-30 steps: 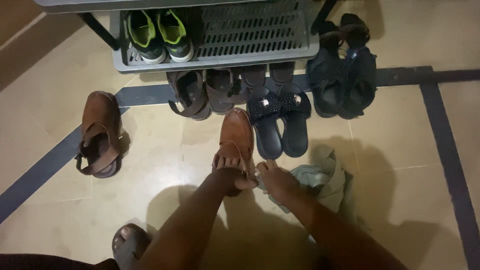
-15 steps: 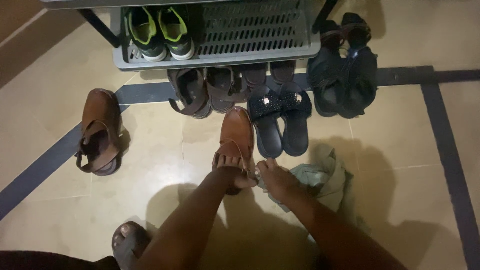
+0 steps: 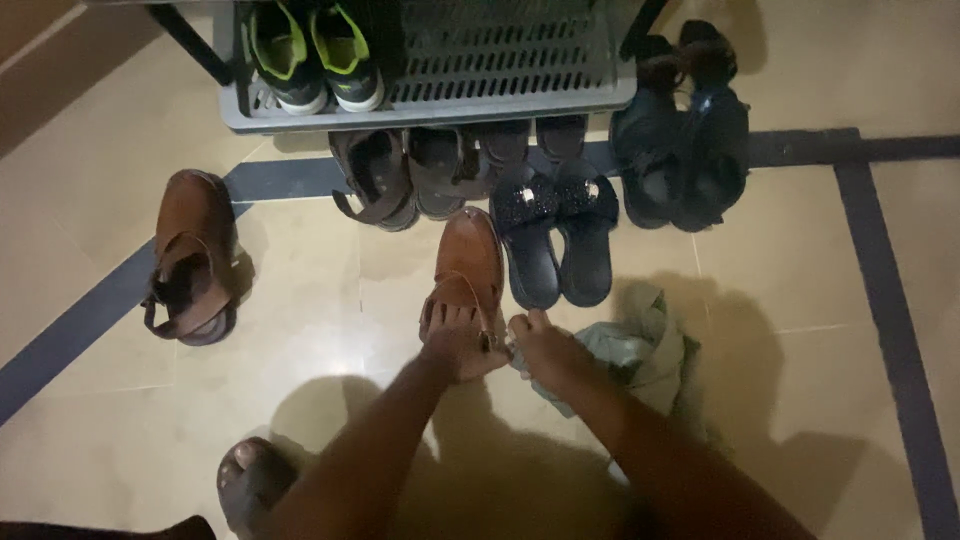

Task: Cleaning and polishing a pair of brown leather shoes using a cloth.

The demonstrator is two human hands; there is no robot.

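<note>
Left hand (image 3: 455, 340) stays clamped on the brown sandal's (image 3: 468, 262) heel strap, just below the shoe rack (image 3: 500, 100); right hand (image 3: 545, 350) pinches its buckle side, cloth (image 3: 645, 345) beside. Barely shifted; strap work ongoing.

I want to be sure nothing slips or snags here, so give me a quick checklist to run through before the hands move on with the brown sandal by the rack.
1. Left hand on the heel end of the brown sandal: ok.
2. Right hand beside that heel, at the strap side: ok; exact grip cannot tell.
3. Green cloth within reach, by the right hand: ok.
4. Sandal's toe apart from the dark slippers: not ok, very close.
5. Matching sandal in view, off to the left: ok.
6. Light good enough to see the strap: not ok, dim.
</note>
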